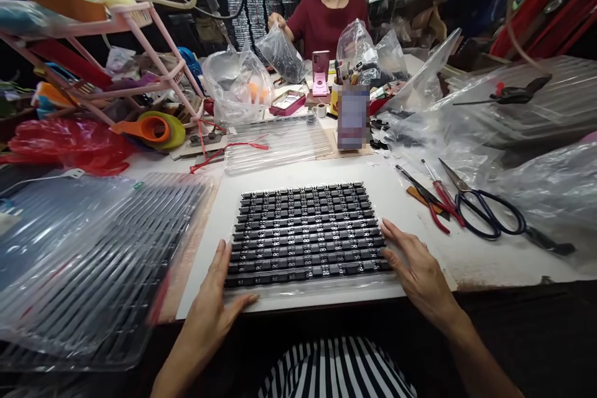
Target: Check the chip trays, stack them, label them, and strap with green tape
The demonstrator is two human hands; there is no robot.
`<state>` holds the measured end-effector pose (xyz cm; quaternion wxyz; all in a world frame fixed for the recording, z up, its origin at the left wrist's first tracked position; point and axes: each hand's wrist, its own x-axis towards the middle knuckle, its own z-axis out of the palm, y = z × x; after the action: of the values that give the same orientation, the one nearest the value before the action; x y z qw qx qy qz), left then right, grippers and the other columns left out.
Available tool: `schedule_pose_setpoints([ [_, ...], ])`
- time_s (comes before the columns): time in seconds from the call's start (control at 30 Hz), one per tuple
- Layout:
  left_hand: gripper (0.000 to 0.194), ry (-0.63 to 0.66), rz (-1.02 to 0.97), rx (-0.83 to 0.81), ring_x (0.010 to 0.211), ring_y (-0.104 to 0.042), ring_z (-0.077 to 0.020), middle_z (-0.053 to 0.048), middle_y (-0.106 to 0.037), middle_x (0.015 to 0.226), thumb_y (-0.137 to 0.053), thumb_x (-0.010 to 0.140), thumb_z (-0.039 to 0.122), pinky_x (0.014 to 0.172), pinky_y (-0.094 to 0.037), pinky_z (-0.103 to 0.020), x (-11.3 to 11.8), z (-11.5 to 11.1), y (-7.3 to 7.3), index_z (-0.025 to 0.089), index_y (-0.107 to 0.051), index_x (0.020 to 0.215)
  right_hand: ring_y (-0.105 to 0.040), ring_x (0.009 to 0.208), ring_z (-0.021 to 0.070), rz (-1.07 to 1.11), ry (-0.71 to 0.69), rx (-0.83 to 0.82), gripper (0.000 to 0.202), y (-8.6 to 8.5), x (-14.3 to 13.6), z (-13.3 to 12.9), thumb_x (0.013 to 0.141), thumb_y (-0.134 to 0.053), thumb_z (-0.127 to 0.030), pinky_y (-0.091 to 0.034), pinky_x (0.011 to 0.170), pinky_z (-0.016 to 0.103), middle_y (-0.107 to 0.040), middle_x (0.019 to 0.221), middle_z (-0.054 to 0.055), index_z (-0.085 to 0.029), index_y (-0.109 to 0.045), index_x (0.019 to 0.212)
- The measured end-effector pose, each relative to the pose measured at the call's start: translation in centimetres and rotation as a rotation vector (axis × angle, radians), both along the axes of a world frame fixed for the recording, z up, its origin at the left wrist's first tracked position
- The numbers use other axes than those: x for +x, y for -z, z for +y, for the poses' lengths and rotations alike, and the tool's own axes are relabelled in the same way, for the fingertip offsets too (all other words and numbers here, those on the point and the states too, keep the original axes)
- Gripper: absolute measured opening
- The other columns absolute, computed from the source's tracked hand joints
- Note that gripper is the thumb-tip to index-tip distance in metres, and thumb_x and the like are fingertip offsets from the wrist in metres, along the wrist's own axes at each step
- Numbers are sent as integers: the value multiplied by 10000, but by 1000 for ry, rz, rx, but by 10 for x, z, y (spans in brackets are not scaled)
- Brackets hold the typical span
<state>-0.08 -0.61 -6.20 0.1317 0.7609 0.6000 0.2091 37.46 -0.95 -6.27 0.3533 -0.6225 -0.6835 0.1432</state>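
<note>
A clear plastic tray (pixel 317 286) lies on the white work surface in front of me, filled with several rows of small black electronic modules (pixel 305 233) with pale pins and markings. My left hand (pixel 217 298) rests along the tray's left side, its fingers stretched out and its thumb apart near the front edge. At the opposite side, my right hand (pixel 415 267) has its fingers spread against the tray's right edge, thumb close to the front right corner. Neither hand wraps round anything.
Stacked clear trays (pixel 107 261) stand at left; another tray (pixel 280 143) lies behind. Scissors (pixel 480 205), pliers (pixel 424 199) and a screwdriver (pixel 443 186) lie right. A phone (pixel 353 118) stands before a pen cup. A pink rack (pixel 153 50) rises left. Opposite, a person (pixel 321 22) holds a plastic bag (pixel 284 53).
</note>
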Motion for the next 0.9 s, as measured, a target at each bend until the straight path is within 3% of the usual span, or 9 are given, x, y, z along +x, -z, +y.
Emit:
schedule_pose_setpoints([
  [0.13,809,0,236,163,1394,-184,-338,-140,-188,1531,-452,846,568,1076,-200,-602,8,-1,2,276,-44,1480,-564,1041,237,154,95,8,414,3,-2,8,945,-445,-439,-465,914,428,-625,1107,85,-220,-506,1291],
  [0.3,779,-5,393,242,1404,-141,-338,-145,-233,1514,-342,860,618,1087,-82,-608,23,-4,-1,239,-70,1483,-551,1063,230,181,99,69,340,7,-5,8,957,-443,-368,-444,942,433,-617,1130,77,-216,-541,1244],
  [0.6,731,101,410,259,1395,-185,-331,-119,-288,1495,-321,883,589,1100,-31,-585,77,-4,0,218,-113,1477,-520,1099,236,116,37,85,304,5,-2,3,959,-419,-285,-433,947,446,-600,1164,77,-221,-536,1233],
  [0.9,673,156,377,198,1401,-180,-311,-84,-265,1510,-376,891,539,1114,-113,-525,82,-1,2,268,-166,1470,-530,1084,250,64,25,112,323,3,-3,5,943,-416,-257,-439,929,457,-605,1152,82,-233,-524,1246],
])
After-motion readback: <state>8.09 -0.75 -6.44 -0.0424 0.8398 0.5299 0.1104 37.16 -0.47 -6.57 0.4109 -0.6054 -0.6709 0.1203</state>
